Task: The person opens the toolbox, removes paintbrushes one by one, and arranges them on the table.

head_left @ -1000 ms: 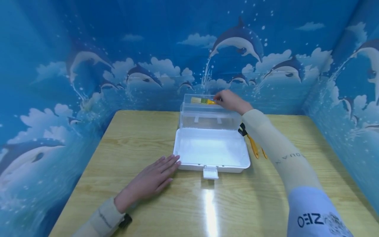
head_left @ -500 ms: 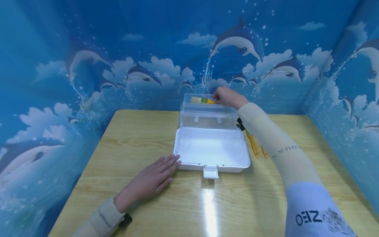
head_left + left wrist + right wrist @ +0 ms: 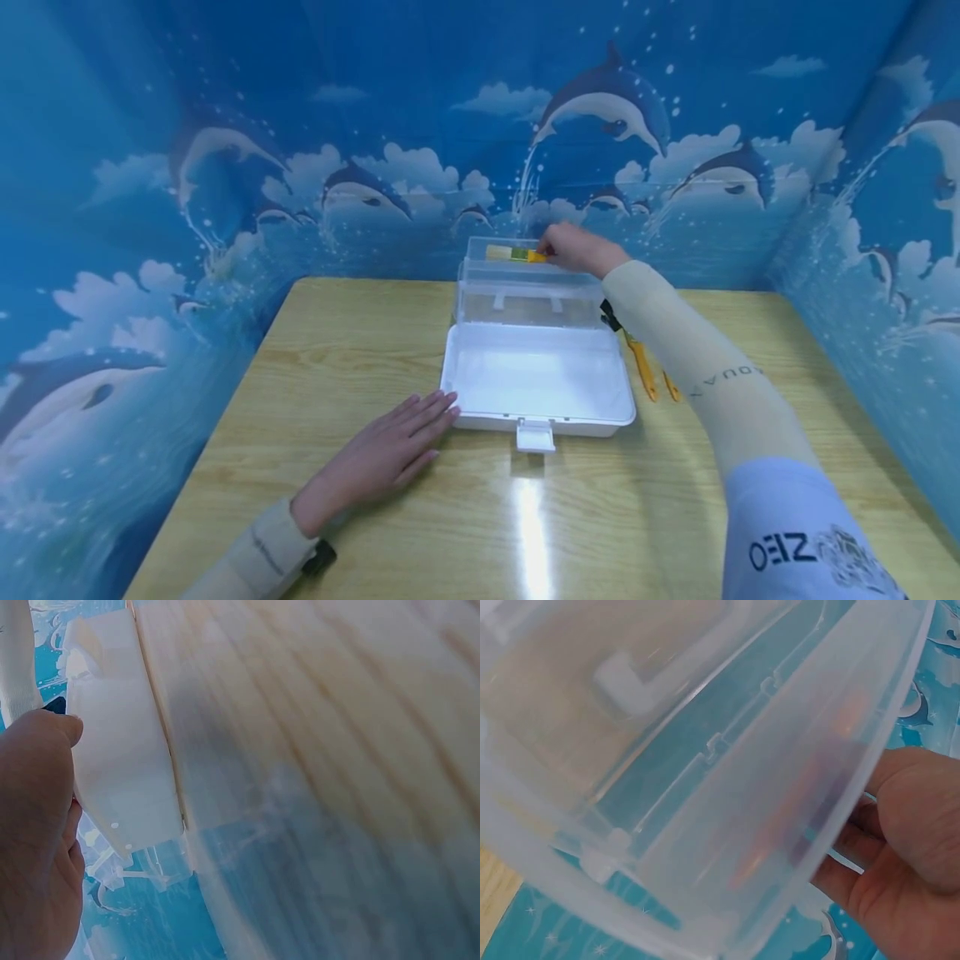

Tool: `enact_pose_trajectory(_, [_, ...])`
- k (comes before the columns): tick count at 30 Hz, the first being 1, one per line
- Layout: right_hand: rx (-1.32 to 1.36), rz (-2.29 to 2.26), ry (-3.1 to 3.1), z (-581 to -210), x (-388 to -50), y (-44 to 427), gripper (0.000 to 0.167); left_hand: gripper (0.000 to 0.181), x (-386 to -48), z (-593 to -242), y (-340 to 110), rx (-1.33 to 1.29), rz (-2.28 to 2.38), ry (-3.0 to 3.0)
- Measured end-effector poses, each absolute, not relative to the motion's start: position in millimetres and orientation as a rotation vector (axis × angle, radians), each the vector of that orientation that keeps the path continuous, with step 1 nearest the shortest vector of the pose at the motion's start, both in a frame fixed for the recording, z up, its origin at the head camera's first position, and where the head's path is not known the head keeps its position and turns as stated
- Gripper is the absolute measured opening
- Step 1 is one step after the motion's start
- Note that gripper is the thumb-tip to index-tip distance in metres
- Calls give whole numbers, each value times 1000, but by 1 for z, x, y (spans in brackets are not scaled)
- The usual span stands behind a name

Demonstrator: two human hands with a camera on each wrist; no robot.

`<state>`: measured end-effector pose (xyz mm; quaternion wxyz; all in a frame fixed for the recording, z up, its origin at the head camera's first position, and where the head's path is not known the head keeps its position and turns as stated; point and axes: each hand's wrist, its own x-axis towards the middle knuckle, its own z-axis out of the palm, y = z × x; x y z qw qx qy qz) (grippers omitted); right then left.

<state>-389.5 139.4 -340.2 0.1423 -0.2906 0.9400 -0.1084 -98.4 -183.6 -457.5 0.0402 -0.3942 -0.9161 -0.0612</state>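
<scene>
A white storage box (image 3: 540, 375) stands on the table with its clear upper section (image 3: 536, 304) raised at the back. My left hand (image 3: 375, 454) lies with straight fingers, their tips touching the box's front left corner. At the top of the clear section, my right hand (image 3: 577, 248) pinches the yellow handle of a paintbrush (image 3: 517, 254), whose pale bristles point left. In the right wrist view, the orange-looking handle (image 3: 795, 802) shows blurred through the translucent wall, and the fingertips of my right hand (image 3: 900, 847) are partly hidden behind it.
Right of the box lie two more yellow-handled brushes (image 3: 641, 367), partly covered by my right sleeve. A white latch (image 3: 535, 436) hangs from the box's front edge. A blue dolphin-print cloth (image 3: 420, 125) walls the wooden table (image 3: 352, 350) behind and at the sides.
My right hand has shifted slightly left along the clear section, still pinching the paintbrush. The right sleeve has moved a little left too. My left hand and the box look the same.
</scene>
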Motion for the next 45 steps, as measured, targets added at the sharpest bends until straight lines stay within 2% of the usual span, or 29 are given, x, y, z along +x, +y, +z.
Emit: enact_pose_trajectory(45, [-946, -318, 2789, -349, -383, 154, 32, 61, -98, -459, -183, -1191, -208, -2833])
